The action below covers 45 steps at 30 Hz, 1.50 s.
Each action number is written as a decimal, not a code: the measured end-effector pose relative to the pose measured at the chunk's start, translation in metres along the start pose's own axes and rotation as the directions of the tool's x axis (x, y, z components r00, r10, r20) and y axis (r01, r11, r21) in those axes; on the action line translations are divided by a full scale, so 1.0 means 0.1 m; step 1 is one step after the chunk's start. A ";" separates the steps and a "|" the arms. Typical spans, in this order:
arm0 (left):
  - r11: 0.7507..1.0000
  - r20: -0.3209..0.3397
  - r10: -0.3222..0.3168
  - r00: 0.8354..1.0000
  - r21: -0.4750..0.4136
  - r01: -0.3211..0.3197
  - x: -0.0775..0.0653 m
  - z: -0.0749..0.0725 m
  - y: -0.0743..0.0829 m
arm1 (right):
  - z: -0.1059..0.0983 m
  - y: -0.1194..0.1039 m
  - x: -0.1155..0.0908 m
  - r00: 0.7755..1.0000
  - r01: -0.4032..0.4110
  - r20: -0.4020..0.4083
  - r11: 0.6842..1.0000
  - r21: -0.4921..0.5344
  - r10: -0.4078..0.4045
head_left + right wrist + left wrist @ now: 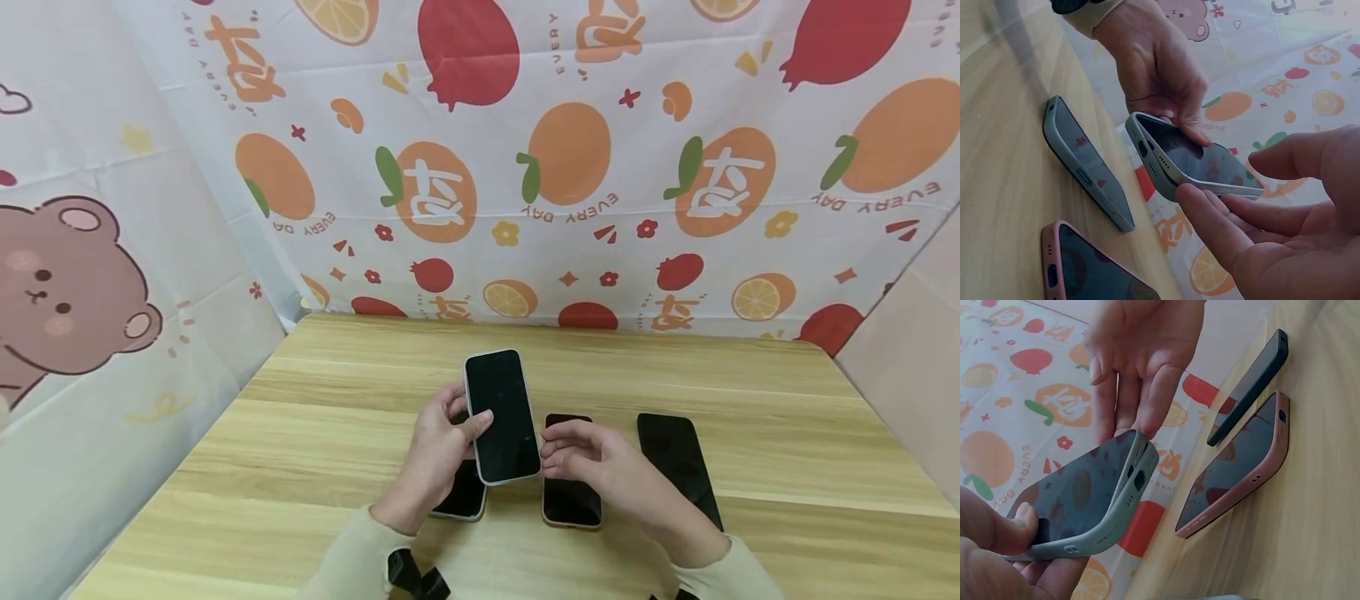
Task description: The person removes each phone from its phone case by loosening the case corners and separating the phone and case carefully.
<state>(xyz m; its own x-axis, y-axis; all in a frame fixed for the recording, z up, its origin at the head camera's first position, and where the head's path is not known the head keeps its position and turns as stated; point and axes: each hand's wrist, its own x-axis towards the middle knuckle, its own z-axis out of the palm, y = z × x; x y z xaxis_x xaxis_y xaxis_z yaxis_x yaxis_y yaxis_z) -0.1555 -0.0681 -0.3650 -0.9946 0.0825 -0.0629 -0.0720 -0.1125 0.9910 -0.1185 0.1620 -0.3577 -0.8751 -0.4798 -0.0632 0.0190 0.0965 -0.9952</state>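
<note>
My left hand (431, 446) grips a smartphone (506, 417) above the table, its thumb lying on the dark screen and the other fingers behind. Around the phone is a pale grey-green case (1113, 528). At one bottom corner, the phone's frame stands up out of the case, leaving a gap, as both wrist views show. My right hand (603, 458) is at the phone's right edge. In the right wrist view its fingertips (1190, 195) touch that edge near the raised corner, while the thumb (1291, 156) stays apart from the screen.
A phone in a grey-green case (465, 496) lies on the wooden table (337, 400) below my left hand. A pink-cased phone (572, 504) lies under my right hand, and a black phone (678, 458) lies farther right. Fruit-printed cloth (570, 250) hangs behind the table.
</note>
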 end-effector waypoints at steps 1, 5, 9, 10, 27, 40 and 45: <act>1.000 -0.001 0.004 1.000 0.002 -0.004 0.00 0.00 0.00 | 0.00 0.00 0.00 1.000 -0.003 -0.004 1.000 0.007 0.003; 1.000 -0.008 0.013 1.000 0.015 -0.013 -0.01 0.01 -0.02 | -0.01 0.02 0.01 1.000 -0.013 -0.008 1.000 0.014 0.013; 1.000 0.004 -0.003 1.000 0.015 0.002 -0.02 0.06 -0.07 | 0.02 0.04 0.03 0.999 -0.038 -0.019 0.999 -0.003 0.038; 1.000 0.014 -0.011 1.000 0.012 0.011 -0.02 0.08 -0.08 | 0.03 0.04 0.05 0.999 -0.039 -0.015 0.999 -0.004 0.039; 1.000 0.047 -0.016 0.999 0.010 0.015 0.00 0.13 -0.05 | 0.05 0.05 0.14 1.000 0.002 0.011 0.999 -0.051 -0.002; 0.999 0.086 -0.036 0.996 0.033 0.033 -0.01 0.06 -0.03 | 0.03 0.05 0.15 1.000 0.012 0.021 0.994 -0.111 -0.010; 0.998 0.139 -0.037 0.990 0.054 0.030 -0.02 -0.02 -0.02 | 0.03 0.06 0.15 1.000 0.001 0.001 0.997 -0.078 -0.001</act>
<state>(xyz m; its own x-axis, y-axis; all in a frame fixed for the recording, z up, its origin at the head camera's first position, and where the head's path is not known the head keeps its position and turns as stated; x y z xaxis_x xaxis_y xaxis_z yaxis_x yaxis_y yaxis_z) -0.1537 -0.0698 -0.3668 -0.9712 0.2234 -0.0824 -0.0972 -0.0559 0.9937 -0.1301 0.1527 -0.3649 -0.8749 -0.4804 -0.0620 -0.0199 0.1635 -0.9863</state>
